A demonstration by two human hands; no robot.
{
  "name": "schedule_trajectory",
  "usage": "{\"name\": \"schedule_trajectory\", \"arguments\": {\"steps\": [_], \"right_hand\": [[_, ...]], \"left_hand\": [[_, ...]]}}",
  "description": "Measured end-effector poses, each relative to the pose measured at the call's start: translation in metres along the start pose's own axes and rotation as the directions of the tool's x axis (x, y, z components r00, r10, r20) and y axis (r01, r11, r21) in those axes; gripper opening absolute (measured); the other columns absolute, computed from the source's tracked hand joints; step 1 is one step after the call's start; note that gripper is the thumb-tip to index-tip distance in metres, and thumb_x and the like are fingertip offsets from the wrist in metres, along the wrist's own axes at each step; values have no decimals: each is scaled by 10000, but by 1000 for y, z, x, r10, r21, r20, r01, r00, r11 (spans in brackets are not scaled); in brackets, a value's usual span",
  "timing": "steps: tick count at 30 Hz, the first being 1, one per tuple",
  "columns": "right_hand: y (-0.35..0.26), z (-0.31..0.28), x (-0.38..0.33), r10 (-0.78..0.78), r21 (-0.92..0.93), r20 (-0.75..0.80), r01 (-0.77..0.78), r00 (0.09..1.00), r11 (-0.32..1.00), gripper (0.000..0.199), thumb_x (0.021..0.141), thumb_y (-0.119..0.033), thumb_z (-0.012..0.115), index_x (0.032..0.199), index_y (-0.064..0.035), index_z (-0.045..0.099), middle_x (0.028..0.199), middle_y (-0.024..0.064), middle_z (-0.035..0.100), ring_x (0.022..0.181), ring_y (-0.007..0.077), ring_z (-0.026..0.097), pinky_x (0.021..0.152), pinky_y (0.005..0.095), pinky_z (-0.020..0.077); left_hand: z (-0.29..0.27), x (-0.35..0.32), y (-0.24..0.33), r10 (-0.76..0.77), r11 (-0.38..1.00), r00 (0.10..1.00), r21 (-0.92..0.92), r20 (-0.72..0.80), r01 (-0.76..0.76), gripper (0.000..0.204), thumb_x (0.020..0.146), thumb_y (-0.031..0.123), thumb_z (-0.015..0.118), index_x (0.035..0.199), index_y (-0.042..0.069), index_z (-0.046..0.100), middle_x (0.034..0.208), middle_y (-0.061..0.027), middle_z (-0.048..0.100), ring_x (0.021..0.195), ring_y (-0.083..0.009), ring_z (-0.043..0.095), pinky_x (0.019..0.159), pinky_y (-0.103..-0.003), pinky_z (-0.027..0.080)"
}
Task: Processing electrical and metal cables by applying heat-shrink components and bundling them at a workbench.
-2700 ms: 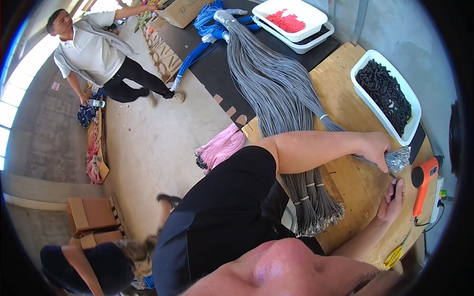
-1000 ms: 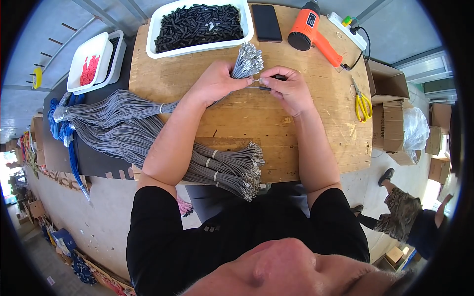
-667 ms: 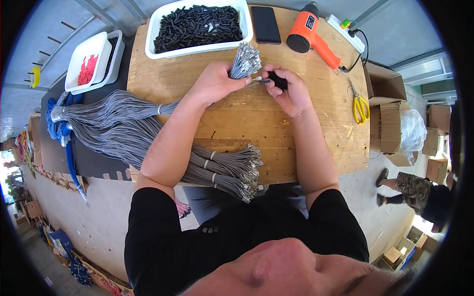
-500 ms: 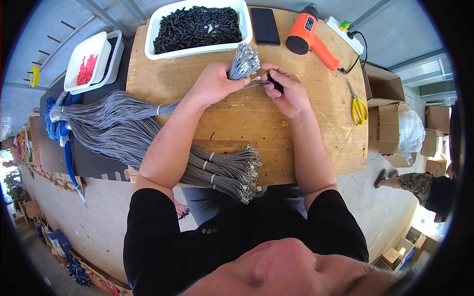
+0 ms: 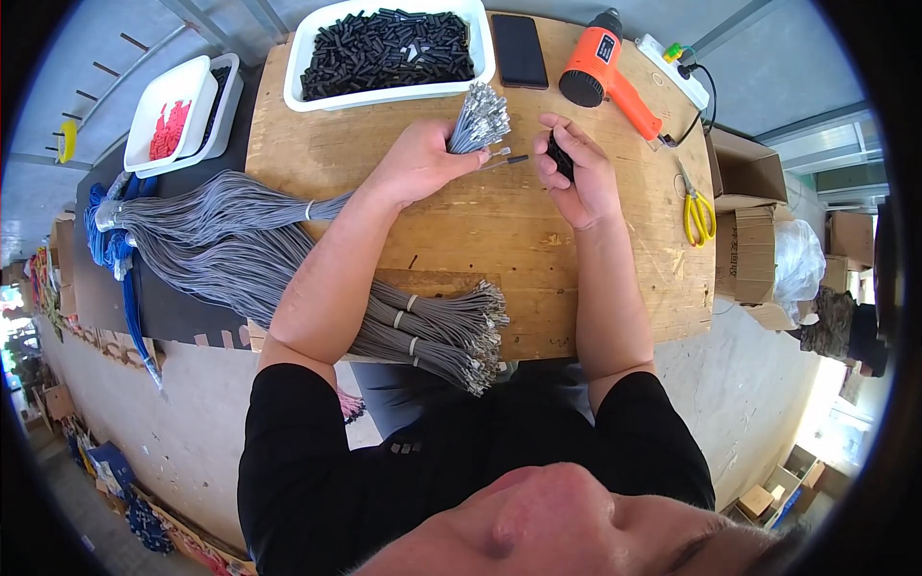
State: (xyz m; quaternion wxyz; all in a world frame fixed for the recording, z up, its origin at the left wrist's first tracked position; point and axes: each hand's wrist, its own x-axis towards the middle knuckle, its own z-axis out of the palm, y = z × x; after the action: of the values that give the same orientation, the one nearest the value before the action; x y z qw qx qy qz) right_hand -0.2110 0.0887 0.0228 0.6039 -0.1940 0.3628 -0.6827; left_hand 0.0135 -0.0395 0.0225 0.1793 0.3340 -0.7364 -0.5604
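Observation:
My left hand point(image 5: 419, 161) is wrapped round a bundle of grey cables point(image 5: 479, 119), their silvery terminal ends pointing up and away from me. From beside its thumb a single wire sticks out to the right, with a short black sleeve point(image 5: 518, 159) on it. My right hand point(image 5: 584, 173), a little to the right and apart from that wire, is curled round several small black sleeves point(image 5: 560, 156); the fingers partly hide them. More grey cable bundles point(image 5: 423, 326), bound with white ties, lie under and beside my left forearm.
A white tray point(image 5: 294, 88) of black sleeves stands at the back, beside a dark phone point(image 5: 519, 52). An orange heat gun point(image 5: 615, 79), a white power strip point(image 5: 678, 73) and yellow-handled scissors point(image 5: 698, 217) lie on the right. A white tray point(image 5: 144, 125) with red pieces is far left.
My right hand has drawn back to the right from the single wire, leaving a black sleeve on it. My left hand barely moves. A person at the right has moved farther off.

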Motion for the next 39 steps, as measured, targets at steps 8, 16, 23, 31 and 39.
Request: {"name": "schedule_trajectory", "arguments": {"steps": [8,16,23,31,39], "right_hand": [[0,4,-12,-44,-13,84,45,995,999,150,1050,-117,666,1122,11,696,883,91,687,643,109,529,493,204,346],[8,22,-14,110,-35,-10,-111,994,993,182,1012,-57,679,1150,52,728,974,116,705,694,120,573,503,203,375],[17,13,-7,46,-87,-43,-49,998,995,162,1004,-49,690,1134,43,721,988,123,716,737,127,597,553,207,415],[26,16,-7,-54,-145,-100,40,994,989,149,991,-8,713,1136,26,732,984,105,741,768,124,626,572,207,428],[31,12,-5,-128,-158,-66,116,990,981,154,981,14,722,1135,20,735,972,84,748,760,104,623,558,206,420]], "left_hand": [[-1,-3,13,-14,1000,1000,19,-1,14,319,910,275,824,987,-28,763,791,-50,700,737,-114,582,700,-335,497],[-3,-1,8,-13,999,1000,51,-21,14,308,920,260,827,1011,-28,766,813,7,679,780,-62,544,709,-298,486],[-3,-2,7,19,997,999,-75,-48,-23,349,886,297,840,934,-40,762,744,-65,692,703,-116,579,668,-346,494],[-4,-5,9,18,995,999,-94,-41,-22,333,882,287,846,957,-31,778,777,-52,715,724,-105,587,678,-326,497],[-6,-9,22,-4,994,1000,-110,-2,3,289,895,248,845,1005,-12,784,849,3,713,796,-71,585,736,-290,495]]}}
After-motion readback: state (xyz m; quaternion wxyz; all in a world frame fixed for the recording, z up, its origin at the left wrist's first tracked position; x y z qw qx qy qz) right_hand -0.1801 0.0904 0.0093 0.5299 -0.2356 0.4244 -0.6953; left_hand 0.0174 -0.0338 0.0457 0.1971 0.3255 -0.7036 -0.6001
